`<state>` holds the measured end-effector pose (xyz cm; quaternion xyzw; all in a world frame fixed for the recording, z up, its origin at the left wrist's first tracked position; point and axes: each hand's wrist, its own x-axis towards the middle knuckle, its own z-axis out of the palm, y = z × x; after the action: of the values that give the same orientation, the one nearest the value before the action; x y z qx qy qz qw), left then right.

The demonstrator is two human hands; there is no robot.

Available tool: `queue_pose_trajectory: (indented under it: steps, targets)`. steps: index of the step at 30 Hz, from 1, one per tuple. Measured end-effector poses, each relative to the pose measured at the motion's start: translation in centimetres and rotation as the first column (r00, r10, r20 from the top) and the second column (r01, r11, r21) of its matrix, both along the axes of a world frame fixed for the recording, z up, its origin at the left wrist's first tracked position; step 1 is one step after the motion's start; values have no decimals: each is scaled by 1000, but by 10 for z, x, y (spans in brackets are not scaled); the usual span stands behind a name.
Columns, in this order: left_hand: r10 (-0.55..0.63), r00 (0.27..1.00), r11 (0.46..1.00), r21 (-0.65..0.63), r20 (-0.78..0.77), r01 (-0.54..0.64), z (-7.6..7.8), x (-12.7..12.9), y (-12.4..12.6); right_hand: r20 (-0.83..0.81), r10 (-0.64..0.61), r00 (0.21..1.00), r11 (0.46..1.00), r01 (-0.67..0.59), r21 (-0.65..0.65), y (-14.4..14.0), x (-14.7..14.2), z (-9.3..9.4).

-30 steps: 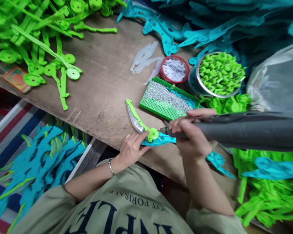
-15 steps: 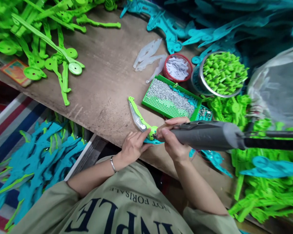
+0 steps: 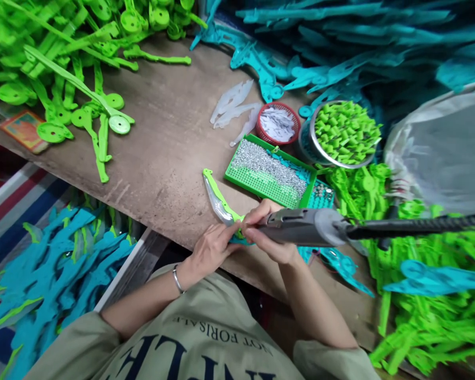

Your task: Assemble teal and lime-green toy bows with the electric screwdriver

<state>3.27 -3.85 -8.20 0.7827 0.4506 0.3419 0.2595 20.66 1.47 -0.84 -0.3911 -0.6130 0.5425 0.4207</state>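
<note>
The grip of the right hand (image 3: 271,240) is closed around a smooth grey cylindrical power screwdriver (image 3: 301,227), its tip hidden between the fingers. A curved toy piece (image 3: 221,203) of glossy green and teal plastic with a silvery blade is pinched in the left hand (image 3: 211,248), near the edge of the worn wooden surface (image 3: 166,142), just beside a perforated green tray (image 3: 269,171) of glittering screws.
</note>
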Motion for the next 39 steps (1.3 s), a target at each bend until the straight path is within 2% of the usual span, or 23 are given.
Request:
queue_pose_trajectory:
  steps: [2, 3, 4, 6, 8, 10, 11, 15, 18, 24, 28, 33, 35, 39]
  targets:
    - [3, 1000, 1000, 11, 5, -3, 2, 0, 0, -71, 52, 996, 997, -47, 69, 12, 2, 10]
    - [8, 1000, 1000, 18, -4, -8, 3, 0, -1, -130, 34, 991, 992, -18, 126, 20, 2, 14]
    - [16, 1000, 999, 28, -24, -15, 5, 0, -2, -196, -27, 980, 981, 64, 185, 30, 2, 17]
    - [28, 996, 998, 57, -87, -23, 8, 0, -3, -311, -235, 921, 908, 322, 268, 53, 1, 20]
    - [43, 987, 995, 96, -153, -29, 10, 1, -4, -349, -441, 827, 793, 541, 281, 76, -2, 15]
    - [65, 978, 989, 140, -198, -37, 10, 1, -4, -330, -564, 757, 719, 646, 255, 95, -4, 4]
    - [76, 975, 986, 159, -211, -42, 10, 2, -4, -309, -591, 745, 709, 663, 242, 103, -5, -2]
    - [91, 966, 980, 196, -242, -43, 10, 3, -4, -271, -602, 751, 727, 656, 202, 117, -8, -21]
    - [103, 961, 979, 198, -255, -52, 10, 3, -4, -303, -590, 748, 736, 653, 178, 119, -10, -25]
    - [110, 957, 981, 185, -268, -61, 8, 4, -4, -231, -619, 751, 734, 657, 169, 123, -12, -23]
    - [108, 961, 980, 189, -254, -61, 8, 4, -4, -227, -577, 785, 762, 617, 195, 126, -12, -21]
    - [81, 967, 986, 162, -241, -42, 6, 4, -5, -282, -569, 772, 744, 630, 224, 108, -18, 2]
    - [79, 969, 986, 159, -233, -42, 6, 5, -5, -313, -522, 793, 777, 594, 209, 91, -25, 14]
    - [91, 969, 987, 150, -229, -57, 6, 6, -6, -305, -344, 888, 908, 398, 134, 55, -41, 22]
